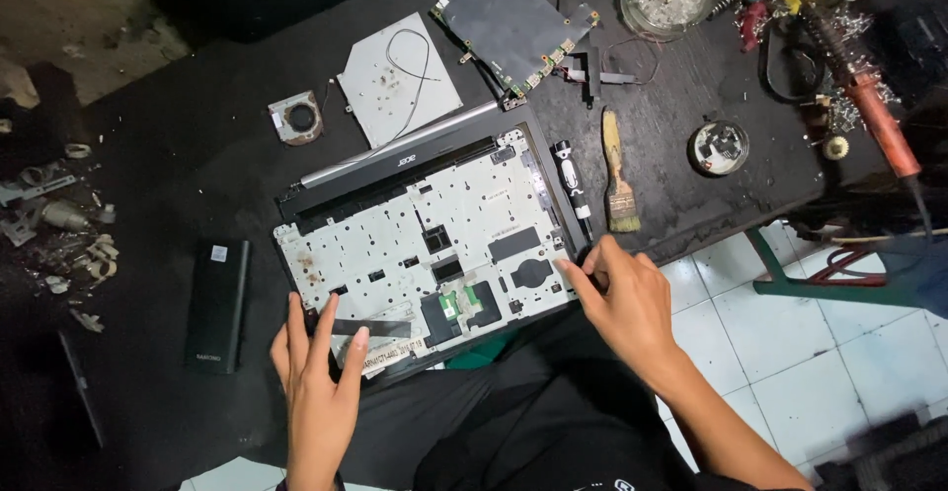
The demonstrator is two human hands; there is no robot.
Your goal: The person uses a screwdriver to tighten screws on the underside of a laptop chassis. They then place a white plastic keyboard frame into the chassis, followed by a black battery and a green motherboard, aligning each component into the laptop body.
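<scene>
silver laptop chassis (425,244) — black frame, black tabletop (178,155)

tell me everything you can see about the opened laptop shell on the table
The laptop shell lies flat and skewed on the black table, its underside up and cover off. A pale metal plate with many small cutouts fills a dark plastic frame; a silver hinge bar runs along the far edge. The left hand rests on its near left corner and the right hand touches its near right corner.
</scene>
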